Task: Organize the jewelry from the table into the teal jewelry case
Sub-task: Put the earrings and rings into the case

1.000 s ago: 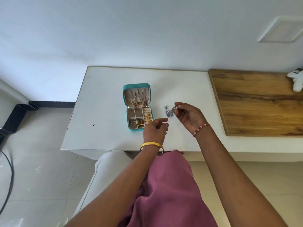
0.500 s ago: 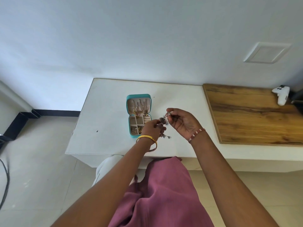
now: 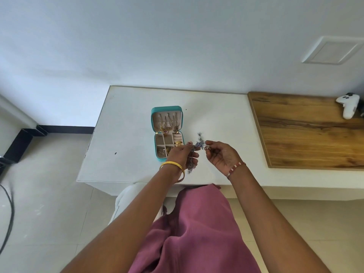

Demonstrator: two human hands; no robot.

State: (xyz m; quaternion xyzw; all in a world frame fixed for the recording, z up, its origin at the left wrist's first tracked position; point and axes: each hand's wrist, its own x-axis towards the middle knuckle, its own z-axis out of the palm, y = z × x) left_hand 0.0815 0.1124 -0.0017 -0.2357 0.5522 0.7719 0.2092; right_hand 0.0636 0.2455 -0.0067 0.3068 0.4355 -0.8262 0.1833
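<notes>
Silver-toned and set with small blue-violet pieces, a chain of jewelry (image 3: 199,144) stretches between two hands just above the white surface (image 3: 126,123), right of centre in the frame. One end trails down from the left hand (image 3: 182,154), hanging past the wrist toward the near edge; a short stretch pokes up behind the hands. The left hand's fingers (image 3: 194,155) are curled round the chain, and the right hand (image 3: 220,154) pinches its other end between thumb and fingertip, the remaining fingers loosely bent. Whether it is a necklace or a bracelet cannot be told.

One teal jewelry case (image 3: 167,133) lies open on the surface just left of the left hand, its lid flat toward the top of the frame. The beige lid lining carries several gold pendants on hooks; the base is split into small compartments holding gold rings and other small pieces, too tiny to count.

One gold bangle (image 3: 173,166) circles the left wrist and one red-and-white beaded bracelet (image 3: 235,169) the right. One wooden board (image 3: 307,131) lies at the right, with one white game controller (image 3: 348,104) on its far corner.
</notes>
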